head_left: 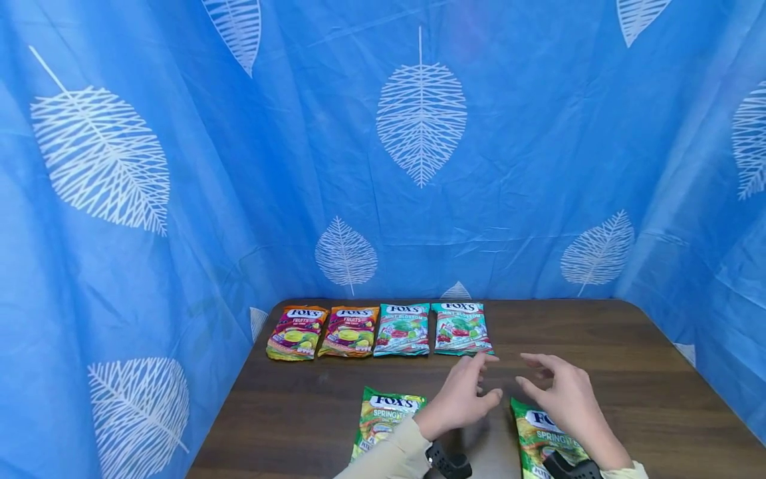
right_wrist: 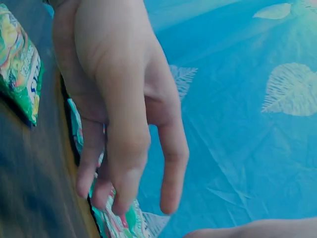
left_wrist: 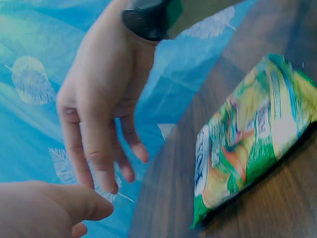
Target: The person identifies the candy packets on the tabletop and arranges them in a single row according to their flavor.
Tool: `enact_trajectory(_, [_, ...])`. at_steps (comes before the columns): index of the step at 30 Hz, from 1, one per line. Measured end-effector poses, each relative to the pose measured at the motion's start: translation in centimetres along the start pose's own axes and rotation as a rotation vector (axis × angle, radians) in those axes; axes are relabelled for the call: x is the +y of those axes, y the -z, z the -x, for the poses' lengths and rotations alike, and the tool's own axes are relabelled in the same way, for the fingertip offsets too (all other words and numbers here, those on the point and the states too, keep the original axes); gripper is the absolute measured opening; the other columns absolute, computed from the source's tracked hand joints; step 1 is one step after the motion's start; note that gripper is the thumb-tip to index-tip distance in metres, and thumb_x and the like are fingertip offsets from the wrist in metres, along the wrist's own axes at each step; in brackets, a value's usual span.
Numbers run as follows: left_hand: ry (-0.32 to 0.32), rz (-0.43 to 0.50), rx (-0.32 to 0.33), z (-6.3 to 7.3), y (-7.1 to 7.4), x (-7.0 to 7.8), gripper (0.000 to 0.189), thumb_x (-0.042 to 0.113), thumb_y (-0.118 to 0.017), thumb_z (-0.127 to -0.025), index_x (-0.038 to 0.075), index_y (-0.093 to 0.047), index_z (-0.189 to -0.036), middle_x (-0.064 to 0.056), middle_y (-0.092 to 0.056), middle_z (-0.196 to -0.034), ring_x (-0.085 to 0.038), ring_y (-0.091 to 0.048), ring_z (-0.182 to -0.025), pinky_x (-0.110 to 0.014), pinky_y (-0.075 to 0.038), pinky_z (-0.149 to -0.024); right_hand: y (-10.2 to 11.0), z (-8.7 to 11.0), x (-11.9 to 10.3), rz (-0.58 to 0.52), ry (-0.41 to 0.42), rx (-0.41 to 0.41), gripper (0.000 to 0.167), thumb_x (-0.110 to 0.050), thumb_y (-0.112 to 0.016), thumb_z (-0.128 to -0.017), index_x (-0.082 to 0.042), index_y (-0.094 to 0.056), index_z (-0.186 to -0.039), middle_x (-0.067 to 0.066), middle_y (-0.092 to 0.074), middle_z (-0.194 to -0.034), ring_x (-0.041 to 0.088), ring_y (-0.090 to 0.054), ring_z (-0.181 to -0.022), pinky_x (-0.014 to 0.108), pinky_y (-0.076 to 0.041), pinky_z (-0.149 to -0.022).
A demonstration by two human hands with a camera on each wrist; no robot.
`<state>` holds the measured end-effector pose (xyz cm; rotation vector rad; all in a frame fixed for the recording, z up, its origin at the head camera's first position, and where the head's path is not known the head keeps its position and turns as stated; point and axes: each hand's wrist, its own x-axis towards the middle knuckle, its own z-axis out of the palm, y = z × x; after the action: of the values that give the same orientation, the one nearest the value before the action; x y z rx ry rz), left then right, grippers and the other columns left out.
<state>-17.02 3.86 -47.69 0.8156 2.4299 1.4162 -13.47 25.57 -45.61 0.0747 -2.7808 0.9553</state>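
My left hand hovers over the table, its fingers loosely bent and holding nothing. Beneath its forearm lies a green Fox's Spring Tea candy bag, partly covered by the sleeve. Facing it, my right hand is likewise raised, fingers curved and grasping nothing. A second green Spring Tea candy bag lies under the right hand and wrist, which hide part of it. The left wrist view shows this second bag flat on the wood, apart from the fingers. A gap separates the two hands.
Along the table's back edge lie two orange-purple Fox's Fruits bags and two teal Mint Blossom bags, side by side. The dark wooden table is enclosed by a blue curtain with white leaf prints.
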Motion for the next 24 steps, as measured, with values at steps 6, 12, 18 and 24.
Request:
enact_trajectory(6, [-0.009,0.045,0.012,1.8,0.1,0.5,0.05,0.019,-0.076,-0.103,0.013,-0.058,-0.149,-0.003,-0.056,-0.13,-0.008,-0.065,-0.101,-0.023,-0.056,-0.089,1.0,2.3,0.8,-0.002,-0.076,-0.021,0.052,-0.018,-0.089,-0.093,0.002,-0.072,-0.138,0.022,-0.076,-0.121,0.031,-0.075,-0.096,0.039,-0.062,-0.074])
enact_trajectory(12, [-0.003,0.096,-0.006,3.3,-0.8,0.6,0.049,0.017,-0.077,-0.103,0.015,-0.059,-0.148,0.0,-0.053,-0.128,-0.008,-0.064,-0.101,-0.022,-0.055,-0.088,1.3,3.9,2.0,0.034,-0.167,-0.058,0.057,-0.022,-0.089,-0.094,0.006,-0.069,-0.139,0.028,-0.073,-0.123,0.041,-0.075,-0.1,0.054,-0.062,-0.082])
enact_trajectory(18, [0.005,0.131,-0.017,4.5,-2.4,0.6,0.049,0.016,-0.078,-0.101,0.013,-0.059,-0.147,0.001,-0.052,-0.125,-0.003,-0.06,-0.099,-0.019,-0.054,-0.088,1.4,5.0,3.8,0.042,-0.254,-0.096,0.065,-0.034,-0.09,-0.093,0.006,-0.068,-0.14,0.028,-0.072,-0.125,0.036,-0.072,-0.1,0.047,-0.062,-0.078])
enact_trajectory(24, [0.114,0.21,-0.071,5.0,-3.6,0.9,0.048,0.014,-0.078,-0.102,0.017,-0.059,-0.145,0.004,-0.049,-0.117,0.001,-0.059,-0.091,-0.02,-0.054,-0.086,1.2,6.1,5.5,0.055,-0.265,-0.11,0.065,-0.034,-0.091,-0.091,0.005,-0.069,-0.138,0.026,-0.071,-0.121,0.033,-0.073,-0.096,0.041,-0.062,-0.073])
